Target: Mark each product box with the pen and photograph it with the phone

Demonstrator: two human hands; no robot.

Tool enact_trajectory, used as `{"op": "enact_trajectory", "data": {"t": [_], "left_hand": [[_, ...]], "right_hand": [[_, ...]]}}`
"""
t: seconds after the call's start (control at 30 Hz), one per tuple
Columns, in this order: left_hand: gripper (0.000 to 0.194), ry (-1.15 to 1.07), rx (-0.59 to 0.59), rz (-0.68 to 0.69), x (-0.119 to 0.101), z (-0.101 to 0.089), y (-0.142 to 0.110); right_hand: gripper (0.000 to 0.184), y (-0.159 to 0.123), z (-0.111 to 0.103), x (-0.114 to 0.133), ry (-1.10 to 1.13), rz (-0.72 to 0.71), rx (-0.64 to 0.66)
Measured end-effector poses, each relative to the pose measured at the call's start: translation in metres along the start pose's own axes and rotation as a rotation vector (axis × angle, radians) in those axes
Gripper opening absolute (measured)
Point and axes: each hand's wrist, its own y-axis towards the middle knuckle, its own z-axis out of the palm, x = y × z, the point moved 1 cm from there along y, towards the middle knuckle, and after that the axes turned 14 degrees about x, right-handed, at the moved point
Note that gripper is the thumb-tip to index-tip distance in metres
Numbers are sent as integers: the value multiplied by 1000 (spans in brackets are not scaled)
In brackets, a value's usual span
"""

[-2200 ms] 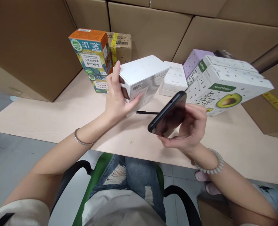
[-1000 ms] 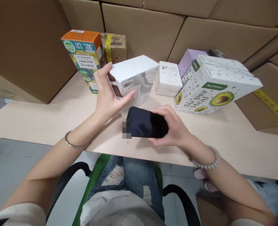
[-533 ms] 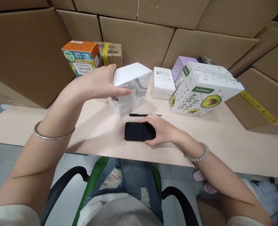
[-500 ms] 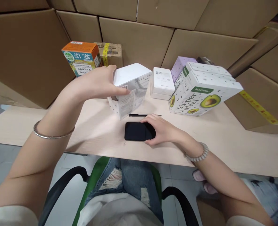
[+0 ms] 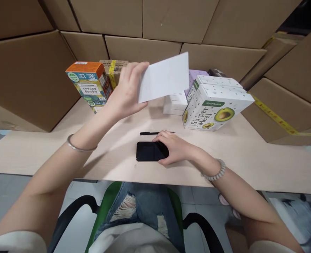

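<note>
My left hand (image 5: 130, 88) grips one end of a white box (image 5: 164, 77) and holds it up over the table, its blank white face toward me. Part of a smaller white box (image 5: 176, 103) behind it is covered. On the table, my right hand (image 5: 172, 149) has its thumb and fingers around the right end of a black smartphone (image 5: 145, 151), which lies flat with its dark screen up. Just beyond the phone lies a black pen (image 5: 148, 133), its right end close to my right fingers.
Orange and blue Binking boxes (image 5: 88, 88) and a taped brown carton (image 5: 112, 72) stand at the back left. White Super Meal boxes (image 5: 216, 105) with avocado pictures stand at the right, beside a purple box (image 5: 196, 74). Large cardboard boxes (image 5: 145, 49) wall in the table (image 5: 250, 161).
My left hand has lifted the white box off the table and tipped it, so a blank face now shows instead of the printed side. My right hand stays at the smartphone.
</note>
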Motion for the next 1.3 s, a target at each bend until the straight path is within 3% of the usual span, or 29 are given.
{"op": "enact_trajectory", "data": {"t": [0.17,0.3,0.43,0.53,0.63,0.93,1.3], "left_hand": [[76,163,15,181,25,58,22],[75,193,39,194,40,93,36],[68,144,111,172,50,115,45],[71,116,141,160,52,124,44],[86,77,122,138,51,129,43],[61,-16,82,57,56,144,67],[58,-3,75,-105,45,156,86]], "right_hand": [[61,2,0,-2,27,-35,-24],[60,3,1,-4,47,-49,-29],[59,3,0,-5,56,-46,-27],[60,4,1,-7,76,-54,-34],[61,5,2,-8,87,-58,-37],[60,5,1,-7,80,-39,-21],[66,2,1,-11,85,-40,-20]]}}
